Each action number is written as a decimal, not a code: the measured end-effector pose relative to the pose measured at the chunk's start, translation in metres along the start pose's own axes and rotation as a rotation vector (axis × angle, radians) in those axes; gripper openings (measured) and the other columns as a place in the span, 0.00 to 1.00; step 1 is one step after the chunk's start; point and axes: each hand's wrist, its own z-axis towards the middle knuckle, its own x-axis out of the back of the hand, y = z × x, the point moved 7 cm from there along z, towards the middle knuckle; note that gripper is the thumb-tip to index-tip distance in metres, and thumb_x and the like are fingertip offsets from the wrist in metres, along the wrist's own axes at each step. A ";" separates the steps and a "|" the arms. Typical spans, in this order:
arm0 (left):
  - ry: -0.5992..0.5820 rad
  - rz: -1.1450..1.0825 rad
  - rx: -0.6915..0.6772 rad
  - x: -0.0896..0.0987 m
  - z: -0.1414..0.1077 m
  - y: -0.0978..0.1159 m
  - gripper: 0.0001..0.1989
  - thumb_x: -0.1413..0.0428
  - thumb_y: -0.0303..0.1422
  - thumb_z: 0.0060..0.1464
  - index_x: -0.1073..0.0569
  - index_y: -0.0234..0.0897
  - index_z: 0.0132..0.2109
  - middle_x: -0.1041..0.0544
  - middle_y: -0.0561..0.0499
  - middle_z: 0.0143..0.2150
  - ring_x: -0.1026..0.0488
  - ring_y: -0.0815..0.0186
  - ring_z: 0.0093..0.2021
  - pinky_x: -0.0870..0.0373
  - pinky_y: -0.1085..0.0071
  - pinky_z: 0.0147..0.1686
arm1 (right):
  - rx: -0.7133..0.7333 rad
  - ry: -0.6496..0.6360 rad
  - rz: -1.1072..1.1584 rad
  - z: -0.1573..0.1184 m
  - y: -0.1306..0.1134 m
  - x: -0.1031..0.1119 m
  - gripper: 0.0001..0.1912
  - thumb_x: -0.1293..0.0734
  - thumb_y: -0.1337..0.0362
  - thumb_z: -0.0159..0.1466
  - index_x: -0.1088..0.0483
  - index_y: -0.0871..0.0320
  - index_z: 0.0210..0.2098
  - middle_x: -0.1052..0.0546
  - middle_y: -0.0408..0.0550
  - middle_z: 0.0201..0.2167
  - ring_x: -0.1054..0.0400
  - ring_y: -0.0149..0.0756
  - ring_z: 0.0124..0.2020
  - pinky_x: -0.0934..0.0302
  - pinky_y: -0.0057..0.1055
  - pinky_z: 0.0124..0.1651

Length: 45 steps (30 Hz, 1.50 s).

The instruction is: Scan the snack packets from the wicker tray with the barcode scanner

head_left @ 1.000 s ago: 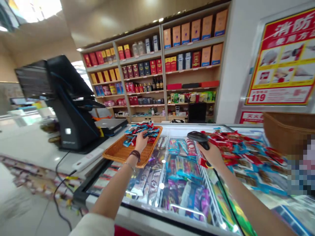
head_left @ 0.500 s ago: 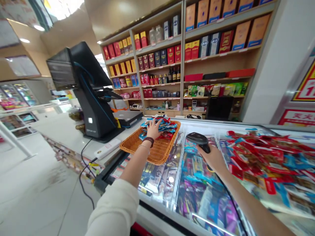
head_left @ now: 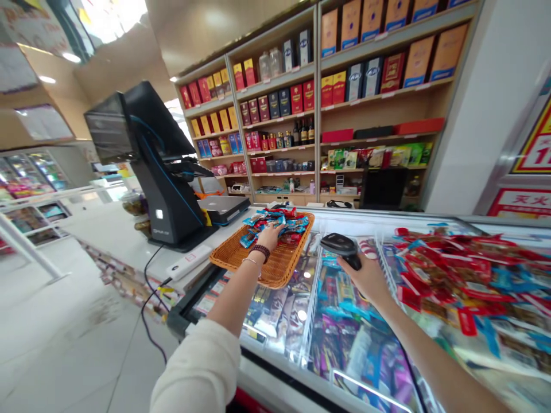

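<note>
"What are you working over?"

"A glass-topped freezer, with colourful packages showing under the glass. It sits beside a pale counter that carries a black sales terminal."

"And the room?"

"A shop. Wall shelves full of boxes and bottles stand beyond the freezer, and pale floor tiles lie to the left."

"Where are the small packets?"

"Heaped in the far part of a wicker basket, whose near part is bare. They're shiny, crinkled, mostly blue and red. The basket is orange-brown, shallow and woven, by the counter's edge."

"What about your hands?"

"My left hand is on the packets, fingers reaching in among them. I can't tell whether they've closed on one. My right hand is wrapped around the handle of a black scanner, its head raised over the glass."

"Anything beside that?"

"A loose spread of red and blue packets on the right, some with brown contents showing."
</note>
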 end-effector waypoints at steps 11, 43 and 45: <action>-0.062 -0.166 -0.093 0.019 -0.089 0.014 0.24 0.48 0.39 0.61 0.30 0.49 0.63 0.28 0.44 0.62 0.24 0.53 0.50 0.31 0.61 0.53 | 0.009 -0.026 -0.049 -0.016 -0.003 0.010 0.23 0.38 0.42 0.58 0.27 0.56 0.31 0.29 0.47 0.15 0.31 0.44 0.22 0.47 0.32 0.27; 0.160 -1.894 0.017 0.024 -0.068 0.101 0.22 0.41 0.27 0.54 0.27 0.38 0.57 0.21 0.46 0.49 0.24 0.64 0.50 0.31 0.59 0.59 | -0.066 0.032 0.229 -0.044 0.020 0.047 0.23 0.36 0.39 0.56 0.36 0.53 0.23 0.32 0.42 0.11 0.34 0.39 0.16 0.42 0.33 0.24; 0.110 -1.982 -0.014 0.021 -0.069 0.123 0.29 0.41 0.23 0.51 0.30 0.41 0.60 0.22 0.46 0.52 0.25 0.63 0.53 0.33 0.58 0.61 | -0.077 0.035 0.277 -0.045 0.026 0.052 0.24 0.35 0.39 0.56 0.37 0.53 0.22 0.33 0.42 0.10 0.35 0.38 0.14 0.42 0.33 0.23</action>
